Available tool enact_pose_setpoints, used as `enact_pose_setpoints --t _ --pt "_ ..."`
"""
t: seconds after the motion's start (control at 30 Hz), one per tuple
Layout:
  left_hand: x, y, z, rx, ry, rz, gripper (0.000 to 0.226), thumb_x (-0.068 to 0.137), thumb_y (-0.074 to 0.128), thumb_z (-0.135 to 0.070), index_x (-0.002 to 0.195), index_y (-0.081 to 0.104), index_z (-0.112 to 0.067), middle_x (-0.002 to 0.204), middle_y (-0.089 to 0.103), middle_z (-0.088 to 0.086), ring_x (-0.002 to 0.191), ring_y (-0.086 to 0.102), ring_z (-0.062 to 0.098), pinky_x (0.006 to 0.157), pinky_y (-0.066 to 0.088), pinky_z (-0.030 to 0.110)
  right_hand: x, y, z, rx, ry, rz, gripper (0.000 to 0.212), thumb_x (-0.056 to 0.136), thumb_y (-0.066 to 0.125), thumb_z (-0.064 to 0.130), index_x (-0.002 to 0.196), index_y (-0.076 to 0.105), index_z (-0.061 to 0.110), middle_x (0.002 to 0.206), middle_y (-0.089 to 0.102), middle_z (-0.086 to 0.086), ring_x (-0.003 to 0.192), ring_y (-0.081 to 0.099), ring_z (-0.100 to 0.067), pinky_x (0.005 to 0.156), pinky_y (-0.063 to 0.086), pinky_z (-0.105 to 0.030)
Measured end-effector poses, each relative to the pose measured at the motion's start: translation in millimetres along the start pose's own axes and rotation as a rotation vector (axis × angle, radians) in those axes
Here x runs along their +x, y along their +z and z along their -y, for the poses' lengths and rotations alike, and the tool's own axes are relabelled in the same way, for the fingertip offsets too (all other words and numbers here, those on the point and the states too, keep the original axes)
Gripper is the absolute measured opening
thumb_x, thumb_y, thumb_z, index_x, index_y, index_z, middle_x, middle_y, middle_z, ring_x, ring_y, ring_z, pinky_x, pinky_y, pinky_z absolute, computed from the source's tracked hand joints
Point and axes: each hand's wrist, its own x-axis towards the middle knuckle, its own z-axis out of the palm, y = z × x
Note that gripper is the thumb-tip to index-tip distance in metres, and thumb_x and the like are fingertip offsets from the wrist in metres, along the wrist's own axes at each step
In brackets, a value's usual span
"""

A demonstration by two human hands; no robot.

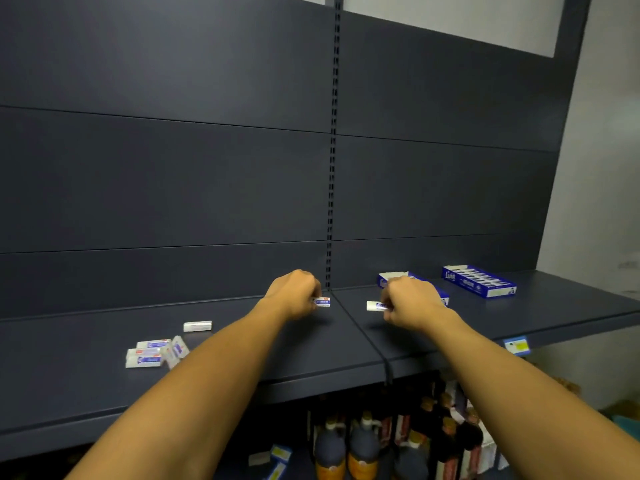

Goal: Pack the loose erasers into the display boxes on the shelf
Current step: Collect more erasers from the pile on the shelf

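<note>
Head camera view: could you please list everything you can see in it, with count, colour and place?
Loose erasers: about five, white with blue sleeves, left part of the shelf; one lies apart from the cluster.
Held erasers: two, white and blue, one in the left hand, one in the right.
Display boxes: two, blue and white, right part of the shelf; the far one looks full, the near one is partly hidden by the right hand.
Shelf: dark grey, with back panels.
Price label: one, blue and yellow, on the shelf's front edge.
Bottles: several, dark, below the shelf.
Left hand: pinching an eraser.
Right hand: pinching an eraser.
</note>
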Motion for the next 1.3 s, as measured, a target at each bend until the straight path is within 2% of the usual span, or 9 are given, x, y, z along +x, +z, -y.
enact_pose_setpoints --t 0.1,0.23,0.33,0.5,0.77,0.9,1.07,1.17,1.3 --pt "11 7 -26 -0.006 -0.006 0.008 0.017 0.092 0.066 -0.021 0.107 0.072 -0.023 0.110 0.062 -0.002 0.095 0.061 0.022 0.082 0.056 0.039 -7 3 -25 -0.012 -0.006 -0.004 0.017 0.085 0.063 0.027 0.097 0.073 0.021 0.101 0.068 -0.001 0.086 0.064 -0.024 0.063 0.046 -0.031" --pt "25 8 -55 -0.002 -0.015 -0.013 0.018 0.090 0.066 -0.021 0.107 0.072 -0.022 0.108 0.063 -0.002 0.094 0.062 0.022 0.077 0.056 0.038 -11 2 -51 -0.039 -0.017 -0.010 0.019 0.086 0.064 0.027 0.102 0.072 0.021 0.106 0.068 -0.001 0.092 0.065 -0.025 0.074 0.054 -0.035" --pt "35 10 -73 -0.005 -0.031 -0.034 0.017 0.090 0.064 -0.019 0.105 0.072 -0.022 0.108 0.061 -0.002 0.094 0.061 0.023 0.074 0.054 0.036 -10 3 -67 -0.041 -0.024 -0.024 0.020 0.087 0.064 0.027 0.104 0.072 0.021 0.109 0.067 0.000 0.093 0.066 -0.025 0.074 0.053 -0.034" --pt "53 19 -89 0.012 -0.020 -0.021 0.018 0.091 0.064 -0.019 0.107 0.072 -0.021 0.109 0.061 -0.002 0.096 0.061 0.022 0.079 0.056 0.038 -6 10 -87 -0.034 -0.029 -0.061 0.021 0.087 0.063 0.029 0.104 0.072 0.020 0.113 0.064 0.000 0.093 0.066 -0.025 0.070 0.052 -0.033" --pt "104 26 -101 -0.009 -0.012 -0.057 0.015 0.090 0.065 -0.022 0.103 0.073 -0.022 0.108 0.062 -0.003 0.093 0.060 0.020 0.074 0.053 0.035 12 29 -127 -0.034 -0.006 -0.042 0.026 0.089 0.064 0.033 0.111 0.070 0.019 0.117 0.062 0.001 0.098 0.064 -0.023 0.074 0.051 -0.033" --pt "135 40 -108 -0.035 0.011 -0.052 0.014 0.090 0.066 -0.023 0.103 0.072 -0.023 0.110 0.063 -0.003 0.095 0.061 0.019 0.079 0.056 0.038 31 32 -152 -0.028 0.009 -0.024 0.025 0.089 0.065 0.032 0.110 0.071 0.020 0.116 0.060 0.001 0.099 0.062 -0.022 0.075 0.050 -0.034" --pt "177 55 -109 -0.081 0.033 -0.061 0.014 0.091 0.069 -0.030 0.102 0.071 -0.022 0.109 0.065 -0.003 0.095 0.061 0.018 0.077 0.055 0.036 71 32 -181 0.002 0.024 -0.022 0.027 0.090 0.066 0.032 0.116 0.068 0.026 0.120 0.060 0.005 0.102 0.062 -0.018 0.079 0.051 -0.032" --pt "200 64 -109 -0.120 0.026 -0.059 0.020 0.090 0.072 -0.033 0.106 0.070 -0.020 0.111 0.065 -0.002 0.096 0.062 0.018 0.078 0.055 0.036 93 41 -191 0.001 0.034 -0.024 0.025 0.090 0.066 0.031 0.115 0.069 0.026 0.119 0.060 0.005 0.100 0.062 -0.017 0.077 0.050 -0.030" --pt "220 82 -109 -0.164 0.010 -0.054 0.024 0.091 0.072 -0.028 0.113 0.067 -0.021 0.116 0.065 -0.001 0.100 0.061 0.018 0.077 0.051 0.032 113 59 -202 0.055 0.026 0.010 0.024 0.089 0.066 0.033 0.112 0.071 0.026 0.114 0.063 0.006 0.096 0.062 -0.014 0.079 0.055 -0.032"
